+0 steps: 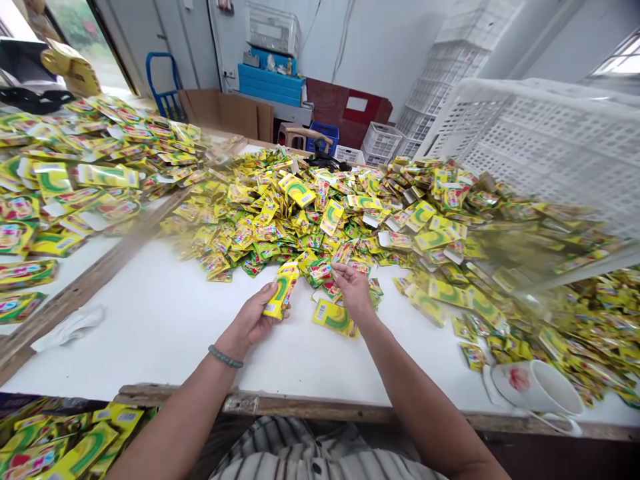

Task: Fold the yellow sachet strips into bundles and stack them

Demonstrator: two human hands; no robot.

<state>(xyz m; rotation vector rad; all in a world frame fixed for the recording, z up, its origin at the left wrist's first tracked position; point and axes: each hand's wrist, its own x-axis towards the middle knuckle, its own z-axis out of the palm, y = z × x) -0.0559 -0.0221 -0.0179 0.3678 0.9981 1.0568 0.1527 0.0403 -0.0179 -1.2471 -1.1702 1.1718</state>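
My left hand is wrapped around a small yellow carton with a green curved stripe and a barcode, tilted with its white top flap end away from me. My right hand reaches to the near edge of a heap of small yellow-green packets. Its thumb and forefinger are pinched together at a small packet; the other fingers are partly hidden. Just below that hand, a yellow carton lies flat on the white table, beside a few loose packets.
Flattish yellow cartons are piled at left behind a wooden strip. A white perforated crate lies tipped on the right over more packets. A floral mug stands at the right front edge. More cartons sit below the table at left.
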